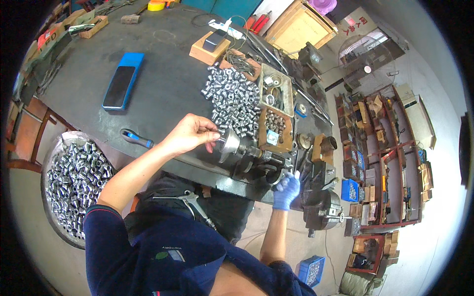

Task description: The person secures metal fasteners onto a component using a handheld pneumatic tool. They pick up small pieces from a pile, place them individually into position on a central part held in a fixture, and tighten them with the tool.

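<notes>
My bare left hand is closed in a pinch at the front of a round metal chuck on a small bench-mounted spindle machine. What the fingertips hold is too small to tell. My right hand, in a pale blue glove, is closed at the machine's other end, next to a round metal ring; what it grips is hidden. A heap of small shiny metal sleeves lies on the dark bench just beyond the chuck. A blue-and-black screwdriver rests near the bench edge, left of my left forearm.
A round metal pan full of similar sleeves stands at the lower left. An air blow gun lies across my lap. On the bench are a blue-cased phone, a cardboard box of parts and a plastic tray. A vise stands right.
</notes>
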`<action>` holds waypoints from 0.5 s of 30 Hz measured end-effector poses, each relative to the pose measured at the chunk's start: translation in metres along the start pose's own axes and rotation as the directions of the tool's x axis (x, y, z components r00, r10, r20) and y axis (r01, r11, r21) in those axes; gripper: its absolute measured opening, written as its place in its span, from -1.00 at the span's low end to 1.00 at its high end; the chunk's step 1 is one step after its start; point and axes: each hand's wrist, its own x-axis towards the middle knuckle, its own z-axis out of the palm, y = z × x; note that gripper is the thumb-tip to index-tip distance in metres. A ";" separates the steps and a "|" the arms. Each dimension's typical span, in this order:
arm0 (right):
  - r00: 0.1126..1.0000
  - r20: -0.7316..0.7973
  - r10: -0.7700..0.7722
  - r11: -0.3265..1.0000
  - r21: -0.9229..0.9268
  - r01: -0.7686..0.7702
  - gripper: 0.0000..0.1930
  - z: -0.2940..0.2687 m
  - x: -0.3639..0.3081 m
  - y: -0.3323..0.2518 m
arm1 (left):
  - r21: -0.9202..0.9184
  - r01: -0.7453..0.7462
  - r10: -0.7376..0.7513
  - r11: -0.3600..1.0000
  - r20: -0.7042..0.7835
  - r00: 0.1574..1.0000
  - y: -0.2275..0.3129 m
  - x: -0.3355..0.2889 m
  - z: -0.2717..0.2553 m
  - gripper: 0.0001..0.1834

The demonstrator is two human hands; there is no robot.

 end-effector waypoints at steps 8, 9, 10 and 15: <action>0.993 0.048 -0.109 0.990 -0.089 0.113 -0.71 0.046 0.095 -0.024 | 0.172 -0.006 0.024 0.985 -0.102 0.995 0.023 -0.031 -0.027 -0.83; 0.979 0.037 -0.199 0.976 -0.084 0.202 -0.70 0.066 0.081 -0.028 | 0.283 0.026 0.027 0.959 -0.183 0.983 0.028 -0.050 -0.042 -0.84; 0.975 0.052 -0.216 0.976 -0.027 0.218 -0.70 0.081 0.065 -0.035 | 0.329 0.040 0.044 0.944 -0.242 0.969 0.033 -0.072 -0.058 -0.84; 0.896 0.178 -0.408 0.912 0.126 0.390 -0.72 0.078 -0.012 -0.046 | 0.522 0.445 -0.002 0.728 -0.648 0.762 0.048 -0.191 -0.109 -0.87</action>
